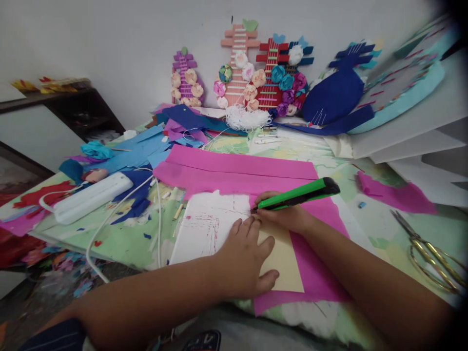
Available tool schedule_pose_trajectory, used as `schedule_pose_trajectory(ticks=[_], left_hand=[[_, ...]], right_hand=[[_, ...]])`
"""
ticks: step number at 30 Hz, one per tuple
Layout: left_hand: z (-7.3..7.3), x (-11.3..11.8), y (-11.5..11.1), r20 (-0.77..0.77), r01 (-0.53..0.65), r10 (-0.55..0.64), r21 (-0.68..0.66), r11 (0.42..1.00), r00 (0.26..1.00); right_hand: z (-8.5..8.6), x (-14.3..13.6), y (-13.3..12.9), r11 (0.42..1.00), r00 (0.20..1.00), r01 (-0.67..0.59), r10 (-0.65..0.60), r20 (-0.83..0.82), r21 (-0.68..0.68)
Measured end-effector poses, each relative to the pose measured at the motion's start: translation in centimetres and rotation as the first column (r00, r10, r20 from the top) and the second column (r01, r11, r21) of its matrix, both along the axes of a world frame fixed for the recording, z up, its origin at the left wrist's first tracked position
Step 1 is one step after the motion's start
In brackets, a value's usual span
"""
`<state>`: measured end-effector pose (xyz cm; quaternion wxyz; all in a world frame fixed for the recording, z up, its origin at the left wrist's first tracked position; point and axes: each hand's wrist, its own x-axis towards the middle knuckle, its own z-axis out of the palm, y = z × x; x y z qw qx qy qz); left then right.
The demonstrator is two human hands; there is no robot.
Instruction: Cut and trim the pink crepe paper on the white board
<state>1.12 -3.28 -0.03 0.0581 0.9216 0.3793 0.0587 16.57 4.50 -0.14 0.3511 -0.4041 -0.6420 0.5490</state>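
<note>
My left hand lies flat with its fingers spread, over a scratched white board and a pale yellow sheet. A green utility knife is held in my right hand, its tip down near the board's edge, just beyond my left fingertips. Bright pink paper shows beneath the yellow sheet and under my right forearm. Behind the board lies a long pink strip with a fold or cut line along it.
Gold-handled scissors lie at the right, near a pink scrap. A white power strip with a cable and blue paper scraps are at the left. Decorated paper instruments and white string stand along the back.
</note>
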Motion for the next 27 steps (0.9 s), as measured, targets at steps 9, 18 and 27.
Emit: schedule_pose_trajectory(ticks=[9,18,27], left_hand=[[0.2,0.2,0.0,-0.033,0.026,-0.026,0.005,1.000,0.999],[0.7,0.3,0.2,-0.018,0.031,-0.032,-0.039,0.999,0.999],[0.5,0.2,0.2,-0.002,0.038,-0.038,-0.040,0.998,0.999]], right_hand=[[-0.4,0.6,0.1,0.997,0.992,0.072,-0.071,-0.102,0.008],[-0.3,0.9,0.5,0.997,0.998,-0.020,0.024,-0.060,0.068],[-0.3,1.2,0.8,0.996,0.997,-0.046,0.051,-0.057,0.080]])
